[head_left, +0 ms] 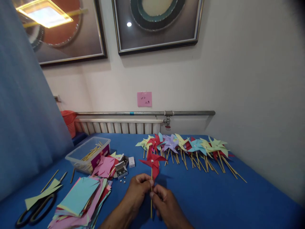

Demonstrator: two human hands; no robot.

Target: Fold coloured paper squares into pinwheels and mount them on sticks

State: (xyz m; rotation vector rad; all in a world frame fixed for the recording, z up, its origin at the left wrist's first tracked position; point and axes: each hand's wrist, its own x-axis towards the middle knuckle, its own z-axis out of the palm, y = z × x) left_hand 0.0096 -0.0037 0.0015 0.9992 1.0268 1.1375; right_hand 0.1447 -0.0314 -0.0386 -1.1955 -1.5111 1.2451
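A red paper pinwheel (156, 168) on a thin wooden stick stands upright in front of me, a silver pin at its centre. My left hand (138, 190) pinches the stick just under the paper blades. Lower down, the fingers of my right hand (165, 203) close on the same stick, whose bottom end sticks out below them. Behind it, several finished pinwheels (170, 143) in purple, red, yellow, blue and green lie in a row with their sticks toward me. Left of my hands sits a small open box of silver pins (121, 171), with a few loose pins beside it.
A clear plastic bin (78, 156) holds wooden sticks. Pink paper pieces (105, 166) lie by it, and a stack of coloured paper (79, 194) is nearer. Black-handled scissors (43, 211) lie at left under green paper. A wall, radiator (124, 128) and pipe bound the blue table's back.
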